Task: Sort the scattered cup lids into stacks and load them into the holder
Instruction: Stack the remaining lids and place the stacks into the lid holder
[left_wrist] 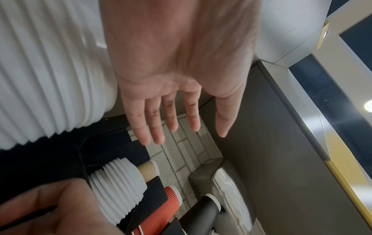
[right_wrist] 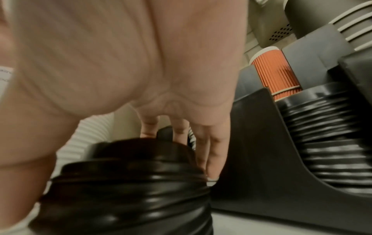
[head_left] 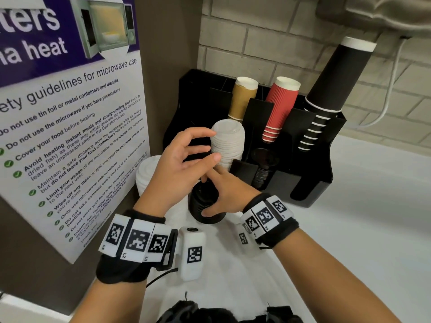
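White desk (head_left: 373,206) runs into a back-left corner: pale brick wall (head_left: 268,47) behind, brown side panel carrying a microwave safety poster (head_left: 70,136) on the left, grey appliance (head_left: 384,12) overhead at the back right. Black holder (head_left: 310,190) sits against the back edge, already carrying tan cups (head_left: 242,99), red ribbed cups (head_left: 279,108), tall black cups (head_left: 326,99), a white lid stack (head_left: 229,141) in the front-left bay and black lids (head_left: 263,169) in the bay beside it. Second, wider white lid stack (head_left: 145,176) stands on the desk at the left edge, against the panel, not yet loaded. Task item in hand: black lid stack (head_left: 205,206) standing on the desk just in front of the holder. Right hand (head_left: 224,194) wraps it, thumb on the near side, fingers round the far side; grip is closed on the stack. Left hand (head_left: 184,166) hovers above it, fingers spread and relaxed, holding nothing, near the loaded white lids but contact unclear. Judgement: step is squaring up the black stack before lifting it into the black-lid bay. Do it well: keep the grip low so the bottom lids don't drop out, cap the top with the left palm, tilt to match the bay angle, seat on the existing black lids. Risk: nested lids splay if squeezed mid-height; left fingers could knock the white stack.
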A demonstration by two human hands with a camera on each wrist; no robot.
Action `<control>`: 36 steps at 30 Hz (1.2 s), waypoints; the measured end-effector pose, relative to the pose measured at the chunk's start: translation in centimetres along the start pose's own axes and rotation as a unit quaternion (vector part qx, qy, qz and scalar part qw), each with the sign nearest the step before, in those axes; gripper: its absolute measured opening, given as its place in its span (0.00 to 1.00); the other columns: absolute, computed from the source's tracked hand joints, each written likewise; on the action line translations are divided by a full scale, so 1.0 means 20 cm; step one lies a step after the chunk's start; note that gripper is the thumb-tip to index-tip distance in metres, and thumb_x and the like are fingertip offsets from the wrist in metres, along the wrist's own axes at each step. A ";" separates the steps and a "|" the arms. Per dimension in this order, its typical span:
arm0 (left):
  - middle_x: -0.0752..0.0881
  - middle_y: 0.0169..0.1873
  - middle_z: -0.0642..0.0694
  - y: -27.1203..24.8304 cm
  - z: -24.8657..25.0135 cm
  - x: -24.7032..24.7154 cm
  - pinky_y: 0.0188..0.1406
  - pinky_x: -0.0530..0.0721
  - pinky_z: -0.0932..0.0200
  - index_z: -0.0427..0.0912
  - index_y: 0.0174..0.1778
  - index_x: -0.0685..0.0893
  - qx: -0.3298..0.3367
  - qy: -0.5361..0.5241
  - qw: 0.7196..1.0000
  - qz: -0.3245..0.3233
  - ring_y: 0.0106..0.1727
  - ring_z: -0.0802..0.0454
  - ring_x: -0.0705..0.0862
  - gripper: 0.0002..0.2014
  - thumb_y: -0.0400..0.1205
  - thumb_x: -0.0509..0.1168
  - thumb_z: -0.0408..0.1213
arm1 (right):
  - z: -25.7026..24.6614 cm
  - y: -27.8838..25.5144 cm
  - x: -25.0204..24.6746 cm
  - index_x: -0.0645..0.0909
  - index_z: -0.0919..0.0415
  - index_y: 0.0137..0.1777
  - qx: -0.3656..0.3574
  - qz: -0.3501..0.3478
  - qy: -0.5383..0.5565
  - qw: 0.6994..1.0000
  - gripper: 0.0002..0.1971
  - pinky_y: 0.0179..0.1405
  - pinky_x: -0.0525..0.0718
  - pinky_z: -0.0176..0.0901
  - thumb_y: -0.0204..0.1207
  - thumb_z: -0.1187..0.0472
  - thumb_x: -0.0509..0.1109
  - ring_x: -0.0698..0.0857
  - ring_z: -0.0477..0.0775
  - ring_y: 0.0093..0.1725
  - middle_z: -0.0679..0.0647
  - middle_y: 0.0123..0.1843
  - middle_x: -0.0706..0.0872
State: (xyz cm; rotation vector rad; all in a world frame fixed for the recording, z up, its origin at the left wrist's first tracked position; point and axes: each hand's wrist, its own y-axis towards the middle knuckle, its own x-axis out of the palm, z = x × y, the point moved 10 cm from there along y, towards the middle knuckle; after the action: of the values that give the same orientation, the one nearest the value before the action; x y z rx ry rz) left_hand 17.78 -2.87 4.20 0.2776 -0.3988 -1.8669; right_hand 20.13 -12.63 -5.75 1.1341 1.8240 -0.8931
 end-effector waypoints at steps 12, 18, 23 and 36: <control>0.77 0.70 0.55 0.00 0.01 0.03 0.62 0.81 0.65 0.60 0.65 0.78 0.002 0.043 0.999 -0.012 0.68 0.61 0.79 0.23 0.75 0.75 0.45 | 0.00 -0.19 -0.34 0.72 0.48 0.60 -0.048 0.182 0.315 0.930 0.29 0.47 0.82 0.41 0.63 0.59 0.82 0.82 0.49 0.54 0.53 0.60 0.78; 0.68 0.76 0.66 -0.01 -0.03 0.14 0.66 0.77 0.69 0.72 0.74 0.64 -0.014 0.035 0.996 -0.085 0.75 0.67 0.72 0.45 0.66 0.82 0.50 | -0.04 -0.30 -0.38 0.74 0.47 0.64 -0.099 0.149 0.520 0.835 0.25 0.49 0.87 0.50 0.68 0.60 0.76 0.85 0.52 0.51 0.53 0.58 0.81; 0.70 0.76 0.60 -0.02 -0.04 0.14 0.62 0.84 0.59 0.70 0.75 0.67 -0.024 0.008 0.996 -0.086 0.72 0.58 0.78 0.45 0.63 0.80 0.44 | -0.04 -0.33 -0.40 0.75 0.61 0.59 -0.112 0.153 0.529 0.827 0.22 0.49 0.86 0.47 0.68 0.57 0.75 0.85 0.54 0.52 0.53 0.55 0.84; 0.73 0.73 0.61 -0.04 -0.06 0.19 0.64 0.84 0.56 0.67 0.77 0.68 -0.026 0.005 0.993 -0.111 0.73 0.57 0.76 0.46 0.63 0.81 0.45 | -0.03 -0.37 -0.41 0.74 0.46 0.68 -0.098 0.127 0.509 0.846 0.33 0.58 0.85 0.58 0.62 0.61 0.80 0.85 0.64 0.59 0.65 0.61 0.83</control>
State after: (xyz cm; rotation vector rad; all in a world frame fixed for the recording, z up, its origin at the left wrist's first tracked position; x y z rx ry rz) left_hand 16.44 -6.37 2.78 0.3068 -0.3216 -2.0902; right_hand 15.40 -17.65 2.90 1.8503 2.3892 0.1538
